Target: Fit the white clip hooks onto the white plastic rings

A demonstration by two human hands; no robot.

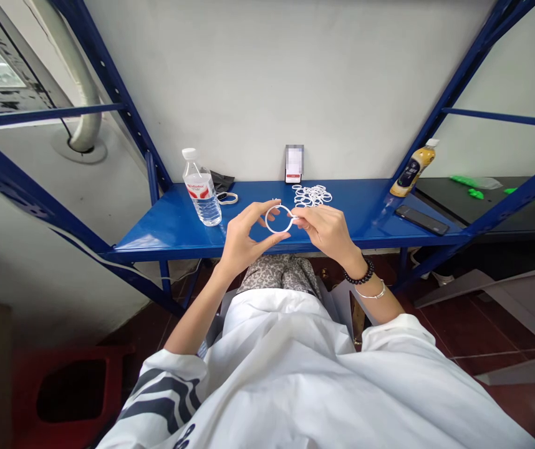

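And here's the action, dead centre: I have one white ring (274,231) up between both hands, seen against the near part of the blue table (365,199). On the right hand (330,229), thumb and forefinger are pinched together, clamped on the ring's right edge; the detail at that pinch is too small for me to read. Over to the left hand (240,236): its fingers spread in a wide curve, fingertips by the top of the band, thumb below. Whether they really grip it or only frame it, I can't tell.

So the step in hand, I'd judge, is close two-handed work on this single ring. The next move calls for a firm right pinch and a light, steady left, so the loop keeps its round shape!

Just beyond, a loose heap of white rings (313,196) lies on the table, with a phone (294,163) upright behind it. The water bottle (201,190) stands off to the left, well apart from the ring.
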